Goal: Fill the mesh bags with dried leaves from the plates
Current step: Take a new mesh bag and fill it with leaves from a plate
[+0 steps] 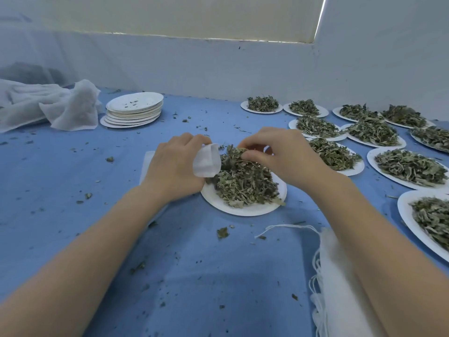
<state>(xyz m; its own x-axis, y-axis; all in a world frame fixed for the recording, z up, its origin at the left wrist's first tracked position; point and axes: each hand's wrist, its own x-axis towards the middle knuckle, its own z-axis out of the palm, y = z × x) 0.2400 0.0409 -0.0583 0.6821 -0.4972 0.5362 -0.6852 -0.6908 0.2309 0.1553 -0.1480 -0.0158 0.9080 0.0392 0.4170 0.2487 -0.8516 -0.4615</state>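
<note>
Holding a small white mesh bag [206,160] at frame centre, the left hand [175,166] has its fingers curled round the bag beside a white plate [245,209] of dried leaves [243,183]. Right hand [279,154]: fingers pinching a clump of leaves atop that pile. Right of frame: further leaf-laden plates [410,169]. Upper left: stack of empty plates [133,110], bundled mesh cloth [48,105]. All resting on the blue surface [73,178].

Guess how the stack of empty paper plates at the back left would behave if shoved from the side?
The stack of empty plates probably slides easily: thin paper on smooth blue cloth, so likely light. The plates already sit staggered, so a push would likely fan them out rather than move them as one. Rims look thin and may bend.
</note>
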